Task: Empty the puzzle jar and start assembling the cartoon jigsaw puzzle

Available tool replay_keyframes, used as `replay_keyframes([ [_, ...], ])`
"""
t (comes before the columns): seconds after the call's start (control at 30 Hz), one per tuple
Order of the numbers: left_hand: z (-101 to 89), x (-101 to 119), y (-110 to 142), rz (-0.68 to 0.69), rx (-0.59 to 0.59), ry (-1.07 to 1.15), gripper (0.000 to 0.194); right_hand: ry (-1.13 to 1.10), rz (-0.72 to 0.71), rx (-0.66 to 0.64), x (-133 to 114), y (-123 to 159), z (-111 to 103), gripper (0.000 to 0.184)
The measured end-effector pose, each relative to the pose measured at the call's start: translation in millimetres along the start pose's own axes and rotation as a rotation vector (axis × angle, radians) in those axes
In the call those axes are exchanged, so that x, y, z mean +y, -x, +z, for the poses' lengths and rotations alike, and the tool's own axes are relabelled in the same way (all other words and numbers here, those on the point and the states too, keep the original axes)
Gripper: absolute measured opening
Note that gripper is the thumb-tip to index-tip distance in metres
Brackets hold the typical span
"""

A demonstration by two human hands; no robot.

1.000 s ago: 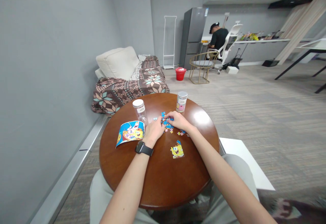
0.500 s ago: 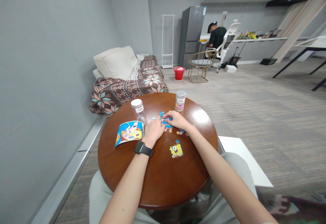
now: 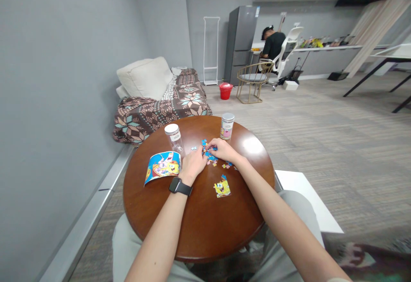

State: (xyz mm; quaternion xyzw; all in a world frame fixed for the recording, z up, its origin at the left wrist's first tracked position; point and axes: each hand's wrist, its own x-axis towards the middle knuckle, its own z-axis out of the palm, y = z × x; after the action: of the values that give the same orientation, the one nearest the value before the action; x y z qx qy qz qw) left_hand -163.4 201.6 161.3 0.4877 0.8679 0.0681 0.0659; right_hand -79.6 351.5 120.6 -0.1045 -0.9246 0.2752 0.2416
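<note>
Loose blue and multicoloured jigsaw pieces (image 3: 211,158) lie heaped on the round brown table (image 3: 195,226). My left hand (image 3: 194,162), a black watch on its wrist, is at the heap's left edge, fingers bent and closed; what they hold is hidden. Across from it, my right hand (image 3: 222,148) reaches over the heap, fingers curled and pinched at a puzzle piece. Nearer to me lies a joined yellow section of the puzzle (image 3: 222,187) with a cartoon face. Left of my left hand is a curled picture sheet (image 3: 163,165) of cartoon characters.
A clear jar with a white lid (image 3: 174,137) stands behind the picture sheet. Another lidded jar (image 3: 227,126) stands behind the pieces. Beyond the table are a blanket-covered sofa (image 3: 160,115), a red bucket (image 3: 225,91) and a seated person (image 3: 274,44).
Both hands stay at the heap with almost no visible movement. The view has shifted very slightly. The jars, sheet and joined section stay where they were.
</note>
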Motion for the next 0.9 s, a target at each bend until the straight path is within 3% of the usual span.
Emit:
replay_keyframes([
  [0.9, 0.8, -6.1, -1.4, 0.025, -0.006, 0.024, 0.032, -0.036, -0.003, -0.071, -7.1, -0.1, -1.8, 0.018],
])
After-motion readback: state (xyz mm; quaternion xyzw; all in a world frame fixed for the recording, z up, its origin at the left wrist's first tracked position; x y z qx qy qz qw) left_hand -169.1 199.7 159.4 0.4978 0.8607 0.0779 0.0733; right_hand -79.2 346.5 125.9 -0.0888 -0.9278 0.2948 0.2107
